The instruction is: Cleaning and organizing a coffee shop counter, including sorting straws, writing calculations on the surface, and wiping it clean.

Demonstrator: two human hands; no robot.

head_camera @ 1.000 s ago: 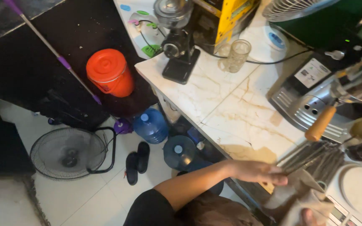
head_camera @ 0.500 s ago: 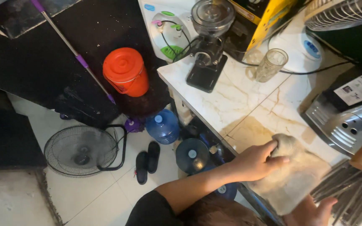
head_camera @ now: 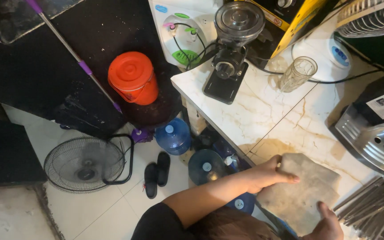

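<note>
A grey-beige cloth (head_camera: 305, 191) lies spread on the white marble counter (head_camera: 263, 111), at its near edge. My left hand (head_camera: 267, 174) reaches in from the lower left and grips the cloth's left edge, fingers laid flat across its top. At the bottom of the view my right hand (head_camera: 327, 222), partly cut off by the frame, holds the cloth's near edge with its thumb on top.
A black coffee grinder (head_camera: 232, 53), a glass (head_camera: 298, 73) and a steel coffee machine (head_camera: 374, 138) stand on the counter. Metal bars (head_camera: 374, 211) lie right of the cloth. On the floor are an orange bucket (head_camera: 133, 78), blue water jugs (head_camera: 174, 135), a fan (head_camera: 84, 163) and slippers (head_camera: 156, 173).
My left hand has drawn the cloth leftward along the counter edge, where it now lies flatter. My right hand has come onto its near edge. The view has shifted.
</note>
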